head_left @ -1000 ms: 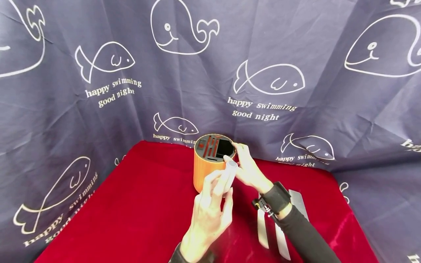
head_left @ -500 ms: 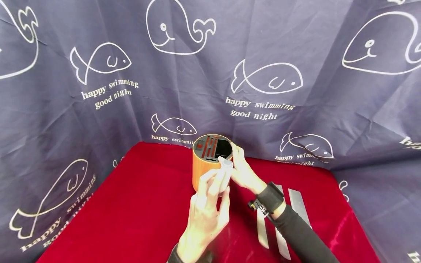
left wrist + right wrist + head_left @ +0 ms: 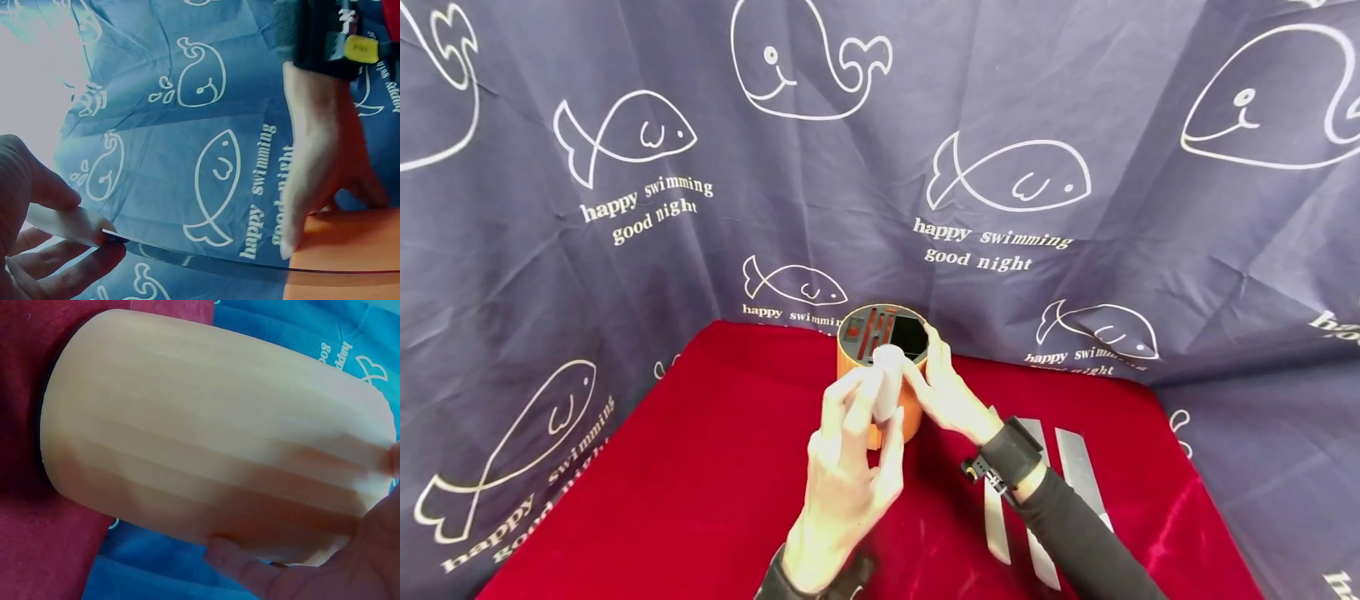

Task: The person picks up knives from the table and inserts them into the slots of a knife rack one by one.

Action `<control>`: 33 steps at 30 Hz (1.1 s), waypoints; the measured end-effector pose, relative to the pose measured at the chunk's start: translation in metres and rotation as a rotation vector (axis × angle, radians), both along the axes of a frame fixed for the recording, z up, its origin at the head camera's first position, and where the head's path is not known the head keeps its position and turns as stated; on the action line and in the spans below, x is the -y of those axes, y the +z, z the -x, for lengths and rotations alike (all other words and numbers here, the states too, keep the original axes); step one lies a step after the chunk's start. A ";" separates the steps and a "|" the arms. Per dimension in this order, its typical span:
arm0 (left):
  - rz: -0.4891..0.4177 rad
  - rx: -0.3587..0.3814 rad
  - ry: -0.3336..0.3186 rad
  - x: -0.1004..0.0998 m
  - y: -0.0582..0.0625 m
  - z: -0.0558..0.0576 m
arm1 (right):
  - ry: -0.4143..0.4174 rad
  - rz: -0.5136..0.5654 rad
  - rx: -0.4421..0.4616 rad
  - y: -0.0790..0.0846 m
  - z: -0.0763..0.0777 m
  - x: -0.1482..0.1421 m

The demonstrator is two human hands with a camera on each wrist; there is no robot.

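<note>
My left hand (image 3: 850, 467) grips a knife by its pale handle (image 3: 887, 371), whose rounded end points up in front of the block. The knife's blade (image 3: 200, 259) runs away from the fingers and overlaps the side of the block in the left wrist view. A round orange knife block (image 3: 187, 425) stands on the red cloth; its dark top (image 3: 854, 330) has several narrow slots and a large dark opening. My right hand (image 3: 953, 392) holds the block at its right side, near the rim, with the thumb toward the knife handle.
Several flat pale strips (image 3: 1079, 467) lie on the red cloth (image 3: 700, 467) partly beneath the right forearm. Behind the table hangs a blue-grey curtain (image 3: 880, 192) printed with fish and whales, close to the back of the block.
My left hand has moved left and slightly up with the knife, so its handle end now overlaps the near rim of the block. My right hand still holds the block, with only a slight shift.
</note>
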State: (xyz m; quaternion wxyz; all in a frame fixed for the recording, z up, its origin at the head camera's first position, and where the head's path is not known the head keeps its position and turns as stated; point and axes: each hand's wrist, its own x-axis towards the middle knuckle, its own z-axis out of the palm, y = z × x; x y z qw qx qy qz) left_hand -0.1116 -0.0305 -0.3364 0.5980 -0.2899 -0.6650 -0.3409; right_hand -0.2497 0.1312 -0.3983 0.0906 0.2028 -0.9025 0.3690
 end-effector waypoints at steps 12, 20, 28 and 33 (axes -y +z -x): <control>-0.058 -0.116 -0.033 0.011 0.020 0.007 | -0.034 0.025 0.078 0.000 -0.002 0.002; -0.066 -0.163 -0.086 0.014 0.031 0.010 | -0.042 0.019 0.058 0.000 0.000 0.002; -0.068 -0.184 -0.064 0.017 0.038 0.016 | -0.031 0.025 0.032 -0.003 -0.002 0.003; -0.065 -0.167 -0.078 0.020 0.041 0.019 | -0.043 0.020 0.040 -0.002 -0.002 0.003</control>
